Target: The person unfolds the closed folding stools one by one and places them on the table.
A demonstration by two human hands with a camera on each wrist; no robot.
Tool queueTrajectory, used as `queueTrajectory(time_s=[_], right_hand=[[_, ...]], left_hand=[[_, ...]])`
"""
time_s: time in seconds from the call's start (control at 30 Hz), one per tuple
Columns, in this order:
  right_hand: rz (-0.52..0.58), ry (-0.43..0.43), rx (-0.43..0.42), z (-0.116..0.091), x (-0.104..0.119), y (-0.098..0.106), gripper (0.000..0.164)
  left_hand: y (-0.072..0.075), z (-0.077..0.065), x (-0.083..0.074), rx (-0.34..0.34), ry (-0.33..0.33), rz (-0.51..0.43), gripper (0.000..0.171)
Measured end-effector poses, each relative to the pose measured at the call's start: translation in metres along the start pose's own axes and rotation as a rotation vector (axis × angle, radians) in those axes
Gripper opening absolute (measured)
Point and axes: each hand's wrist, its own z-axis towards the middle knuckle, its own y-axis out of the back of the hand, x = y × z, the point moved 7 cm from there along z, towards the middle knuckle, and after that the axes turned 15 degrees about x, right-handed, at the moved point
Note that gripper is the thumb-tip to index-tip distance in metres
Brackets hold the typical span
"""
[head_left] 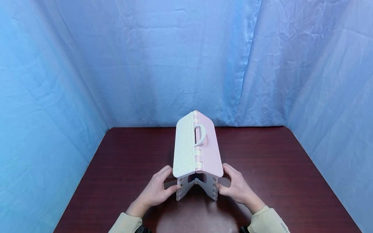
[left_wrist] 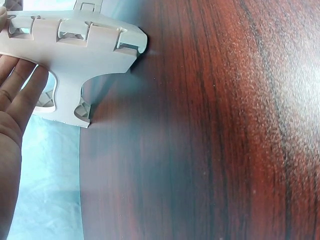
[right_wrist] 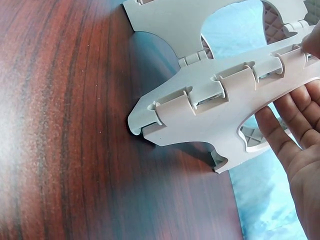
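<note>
A pale pink and white plastic folding stool (head_left: 185, 145) stands partly folded on the table, its two ribbed top halves sloping down from a raised middle hinge. A carry handle (head_left: 205, 134) sticks up at that hinge. My left hand (head_left: 158, 187) grips the left leg panel, thumb on its near edge. On the opposite side my right hand (head_left: 236, 186) holds the right leg panel the same way. In the left wrist view, fingers (left_wrist: 31, 92) lie against the leg (left_wrist: 67, 55) near its cutout. Fingers (right_wrist: 275, 127) reach the other leg (right_wrist: 200, 110) in the right wrist view.
The dark red wood-grain table (head_left: 131, 152) extends around the stool. Blue curtains (head_left: 175, 64) hang behind the table and along both its sides. Beige sleeves (head_left: 126, 223) cover my forearms at the near edge.
</note>
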Motion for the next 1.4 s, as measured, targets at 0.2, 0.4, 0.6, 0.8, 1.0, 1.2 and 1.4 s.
queueTrajectory(time_s=[0.2,0.4,0.6,0.8,1.0,1.2,1.4], right_hand=[[-0.001,0.008,-0.001,-0.0006,0.0015,0.0011,0.051],[0.021,0.025,0.002,-0.0013,0.0024,0.0016,0.050],[0.019,0.048,0.005,-0.0016,0.0038,0.0027,0.053],[0.008,0.046,0.004,-0.0017,0.0017,0.0036,0.053],[-0.015,0.060,0.000,-0.0017,-0.0005,0.0038,0.052],[-0.025,0.063,-0.001,-0.0026,-0.0022,0.0047,0.053],[-0.041,0.070,-0.007,-0.0037,-0.0018,0.0058,0.054]], left_hand=[[0.0001,-0.0007,-0.0004,0.004,0.002,-0.003,0.048],[0.0007,-0.0011,-0.0009,0.006,0.007,0.011,0.049],[0.0013,-0.0013,0.0005,0.012,0.019,0.008,0.048],[0.0018,-0.0012,0.0012,0.014,0.025,0.022,0.049],[0.0025,-0.0019,0.0021,0.016,0.033,0.017,0.050],[0.0024,-0.0028,0.0023,0.023,0.037,0.004,0.051],[0.0033,-0.0037,0.0014,0.025,0.045,0.010,0.053]])
